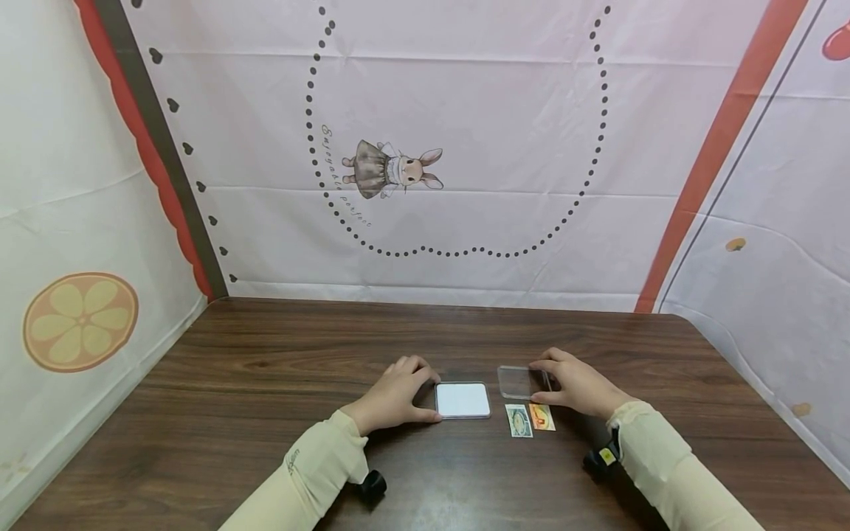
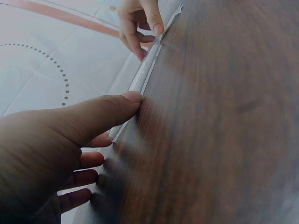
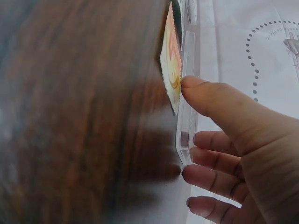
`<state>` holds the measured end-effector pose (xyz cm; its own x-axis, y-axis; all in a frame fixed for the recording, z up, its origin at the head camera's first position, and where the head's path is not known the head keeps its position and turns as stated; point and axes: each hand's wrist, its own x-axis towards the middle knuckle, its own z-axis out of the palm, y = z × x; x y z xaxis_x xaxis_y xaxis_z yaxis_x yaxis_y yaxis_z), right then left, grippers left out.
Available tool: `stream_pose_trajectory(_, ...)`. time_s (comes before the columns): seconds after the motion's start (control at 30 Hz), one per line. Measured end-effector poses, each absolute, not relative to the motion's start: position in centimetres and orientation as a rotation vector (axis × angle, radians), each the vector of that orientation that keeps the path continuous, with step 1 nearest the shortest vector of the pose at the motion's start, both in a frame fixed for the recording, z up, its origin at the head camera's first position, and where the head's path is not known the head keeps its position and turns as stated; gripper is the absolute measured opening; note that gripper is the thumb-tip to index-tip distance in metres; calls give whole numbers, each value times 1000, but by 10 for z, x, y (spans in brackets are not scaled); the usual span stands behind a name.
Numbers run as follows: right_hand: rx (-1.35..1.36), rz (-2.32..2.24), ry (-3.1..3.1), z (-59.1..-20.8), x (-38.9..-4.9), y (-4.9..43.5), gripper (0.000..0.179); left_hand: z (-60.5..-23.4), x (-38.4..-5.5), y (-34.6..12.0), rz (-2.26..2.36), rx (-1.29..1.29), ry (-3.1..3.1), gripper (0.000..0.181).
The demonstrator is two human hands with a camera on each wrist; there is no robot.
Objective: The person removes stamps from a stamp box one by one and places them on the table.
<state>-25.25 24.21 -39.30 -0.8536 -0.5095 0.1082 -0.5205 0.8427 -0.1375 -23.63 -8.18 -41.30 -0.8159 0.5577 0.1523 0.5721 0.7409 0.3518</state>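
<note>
My left hand holds a shallow clear plastic case with a white insert by its left end, thumb along the near edge and fingers at the far side. The case lies flat on the table. To its right, my right hand pinches a clear, see-through plastic lid between thumb and fingers at its right end; the lid is low over the wood. Just in front of the lid lie two small postage stamps, a green one and an orange-yellow one. My right thumb overlaps the orange stamp's edge in the right wrist view.
The brown wood-grain table ends at a printed white cloth hung behind it and on both sides. Dark wrist cameras hang under both cream sleeves, close above the tabletop.
</note>
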Motion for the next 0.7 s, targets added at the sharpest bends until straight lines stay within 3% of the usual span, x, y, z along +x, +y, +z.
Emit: stream_pose_trajectory(0.7, 861, 328, -2913, -397, -260, 246, 49, -414, -237, -82, -600, -946, -2889, 53)
